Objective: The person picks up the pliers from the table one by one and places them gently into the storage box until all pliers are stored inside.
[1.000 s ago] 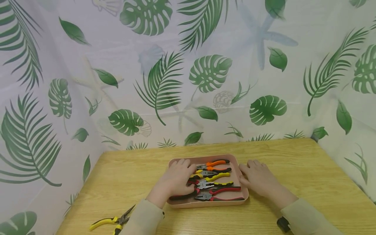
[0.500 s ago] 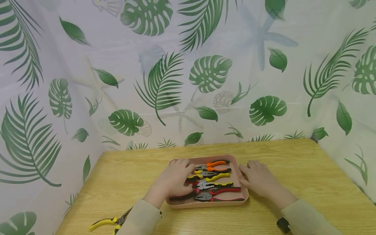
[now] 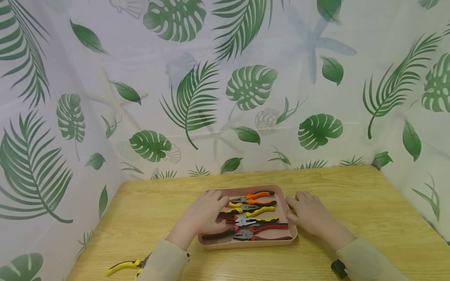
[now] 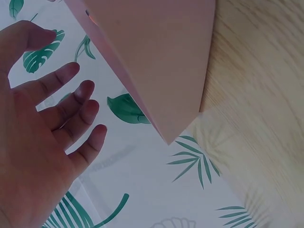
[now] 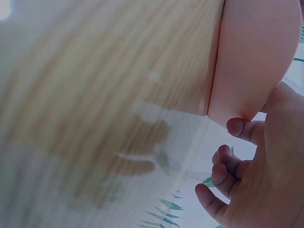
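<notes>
A pink tray point(image 3: 253, 244) holds several pliers: orange-and-black pliers point(image 3: 261, 194) at the far side, yellow-and-black pliers point(image 3: 263, 210) in the middle and red-and-black pliers point(image 3: 225, 234) nearest me. Over the tray's left end hovers my left hand point(image 3: 202, 214), its fingers loosely bent and holding nothing. The left wrist view has its fingertips apart from the tray wall. My right hand point(image 3: 313, 212) pinches the tray's right side; in the right wrist view the index fingertip point(image 5: 236, 126) meets the outer wall while the thumb passes behind the rim.
Another pair of yellow-and-black pliers point(image 3: 123, 267) lies on the wooden table point(image 3: 158, 210) at the lower left, partly hidden by my left sleeve point(image 3: 166, 261). A leaf-patterned cloth point(image 3: 225, 101) stands behind the table and along both sides.
My left hand has drifted left over the tray, uncovering more of the pliers' handles. Its sleeve now covers more of the pliers on the table. The right hand and the tray look unmoved.
</notes>
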Demonstrator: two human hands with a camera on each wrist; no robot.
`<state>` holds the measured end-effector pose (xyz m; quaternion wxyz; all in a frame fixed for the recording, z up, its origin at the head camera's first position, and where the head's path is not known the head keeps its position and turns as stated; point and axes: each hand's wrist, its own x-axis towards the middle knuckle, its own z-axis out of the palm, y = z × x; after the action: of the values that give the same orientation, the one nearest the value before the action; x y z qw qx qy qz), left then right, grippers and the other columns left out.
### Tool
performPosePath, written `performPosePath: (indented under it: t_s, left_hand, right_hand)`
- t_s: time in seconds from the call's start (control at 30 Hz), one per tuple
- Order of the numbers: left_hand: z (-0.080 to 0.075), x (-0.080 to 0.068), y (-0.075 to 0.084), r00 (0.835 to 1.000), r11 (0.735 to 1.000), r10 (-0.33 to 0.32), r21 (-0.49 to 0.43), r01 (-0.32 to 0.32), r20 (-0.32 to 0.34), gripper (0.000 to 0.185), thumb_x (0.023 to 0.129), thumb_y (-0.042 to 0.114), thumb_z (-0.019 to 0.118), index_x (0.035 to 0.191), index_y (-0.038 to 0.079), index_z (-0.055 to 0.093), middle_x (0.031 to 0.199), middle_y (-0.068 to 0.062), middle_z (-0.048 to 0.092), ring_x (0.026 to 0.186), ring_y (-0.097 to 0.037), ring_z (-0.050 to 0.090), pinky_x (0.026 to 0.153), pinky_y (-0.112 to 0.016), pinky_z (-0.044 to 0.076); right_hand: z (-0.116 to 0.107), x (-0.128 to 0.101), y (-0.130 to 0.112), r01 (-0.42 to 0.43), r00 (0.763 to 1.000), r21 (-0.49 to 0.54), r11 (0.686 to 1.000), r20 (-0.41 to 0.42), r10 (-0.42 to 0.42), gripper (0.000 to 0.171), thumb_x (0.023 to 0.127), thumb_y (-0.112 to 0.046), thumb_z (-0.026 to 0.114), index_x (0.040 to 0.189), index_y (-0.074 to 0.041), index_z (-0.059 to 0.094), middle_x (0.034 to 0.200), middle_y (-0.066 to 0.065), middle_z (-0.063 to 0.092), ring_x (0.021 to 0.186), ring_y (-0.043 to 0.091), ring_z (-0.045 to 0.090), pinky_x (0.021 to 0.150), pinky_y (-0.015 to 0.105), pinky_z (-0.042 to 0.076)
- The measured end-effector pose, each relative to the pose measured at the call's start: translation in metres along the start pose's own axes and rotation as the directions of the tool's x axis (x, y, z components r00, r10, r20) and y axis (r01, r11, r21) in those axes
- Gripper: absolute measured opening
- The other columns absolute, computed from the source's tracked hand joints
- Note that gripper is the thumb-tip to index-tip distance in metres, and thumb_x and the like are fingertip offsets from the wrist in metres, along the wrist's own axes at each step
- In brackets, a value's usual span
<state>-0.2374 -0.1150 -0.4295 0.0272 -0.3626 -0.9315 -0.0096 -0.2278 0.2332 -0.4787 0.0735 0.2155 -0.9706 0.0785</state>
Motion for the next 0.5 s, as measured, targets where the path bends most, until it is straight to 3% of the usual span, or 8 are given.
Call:
performPosePath:
  t_s: [0.13,0.37,0.5]
  left_hand:
    - [0.001,-0.003,-0.002,1.0,1.0,0.0,0.007,0.0,-0.004,0.033,0.091,0.035,0.075,0.117,0.017,0.065,0.112,0.0,0.061,0.114,-0.023,0.06,0.111,-0.045,0.048]
    - [0.001,-0.009,-0.005,1.0,0.999,0.001,-0.039,-0.002,-0.032,0.036,0.091,0.044,0.076,0.11,0.016,0.065,0.108,0.0,0.061,0.111,-0.023,0.06,0.1,-0.044,0.051]
    - [-0.002,-0.014,-0.008,1.0,0.999,-0.018,-0.03,0.018,-0.01,0.035,0.091,0.04,0.077,0.113,0.016,0.065,0.111,0.0,0.063,0.111,-0.022,0.059,0.099,-0.045,0.051]
  right_hand:
    - [0.0,0.0,0.0,0.001,1.0,0.004,1.0,0.003,-0.001,0.019,0.1,-0.026,0.065,0.087,-0.023,0.05,0.086,0.001,0.044,0.08,0.019,0.038,0.069,0.035,0.027]
    - [0.001,-0.001,0.001,0.005,1.0,0.008,1.0,-0.005,-0.005,0.022,0.1,-0.026,0.064,0.086,-0.023,0.048,0.084,0.0,0.043,0.078,0.019,0.037,0.068,0.034,0.026]
    - [0.001,-0.001,0.002,0.006,1.0,0.014,1.0,-0.007,-0.005,0.023,0.1,-0.026,0.064,0.085,-0.023,0.048,0.084,0.0,0.042,0.078,0.018,0.036,0.069,0.034,0.025]
